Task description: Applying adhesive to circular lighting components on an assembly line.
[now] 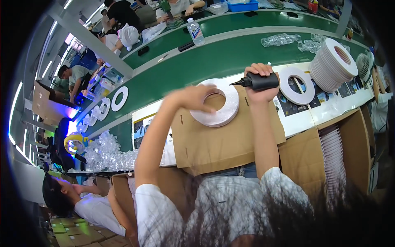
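My right hand (265, 97) has a firm wrap on a black bottle (263, 82), fingers curled over the top of it, lying sideways with its pointy nozzle aimed left. The tip is near the upper right edge of a thick white ring (230, 109), which lies flat on a sheet of cardboard (222, 146) right in front of me.

My left hand (190, 99) is a blur, but it looks open to me: thumb and fingers apart, over the left side of the ring and part of its hole. Can't tell if it's actually touching the ring or just above it. Don't see anything in it.

Just to the right of the bottle there's another ring lying flat, and past it a tall, leaning stack (328, 71) of them. Lower right, an open box (356, 152) has a row of thin white discs (333, 158) in it. Off to my left, a heap of clear plastic (103, 150) sits next to a little yellow fan (75, 143). Water bottle (196, 32) is across the green table (173, 84).
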Tool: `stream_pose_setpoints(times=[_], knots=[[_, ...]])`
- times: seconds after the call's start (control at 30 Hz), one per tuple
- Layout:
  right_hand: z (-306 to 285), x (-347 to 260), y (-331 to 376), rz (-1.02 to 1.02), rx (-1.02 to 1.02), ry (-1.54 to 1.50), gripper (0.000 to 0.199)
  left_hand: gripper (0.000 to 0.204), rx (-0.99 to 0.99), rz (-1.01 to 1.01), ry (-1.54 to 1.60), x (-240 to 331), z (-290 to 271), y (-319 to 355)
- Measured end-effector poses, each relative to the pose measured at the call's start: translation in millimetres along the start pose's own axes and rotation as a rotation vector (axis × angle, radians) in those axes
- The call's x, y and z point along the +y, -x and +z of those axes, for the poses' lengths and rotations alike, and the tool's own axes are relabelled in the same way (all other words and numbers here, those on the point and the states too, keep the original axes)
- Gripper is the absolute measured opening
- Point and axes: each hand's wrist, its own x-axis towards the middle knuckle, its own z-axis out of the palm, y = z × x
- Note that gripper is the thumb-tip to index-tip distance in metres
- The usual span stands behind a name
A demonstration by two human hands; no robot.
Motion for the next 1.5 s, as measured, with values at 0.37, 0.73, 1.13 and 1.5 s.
stream_pose_setpoints(times=[0.37, 0.73, 1.13, 1.5], knots=[[-45.9, 48.7, -19.5, 0.142, 0.065, 0.374, 0.024, 0.059, 0.195, -0.234, 0.357, -96.4, 6.4, -41.3], [-84.0, 75.4, -53.6, 0.267, 0.051, 0.895, 0.033, 0.039, 0.171, -0.155, 0.581, -124.5, 24.9, -64.7], [-92.9, 83.0, -63.1, 0.317, -0.034, 1.046, 0.034, 0.030, 0.328, 0.030, 0.641, -96.0, 15.7, -77.0], [-97.2, 83.5, -64.9, 0.363, -0.111, 1.147, 0.034, 0.026, 0.361, 0.026, 0.640, -95.9, 11.1, -70.8]])
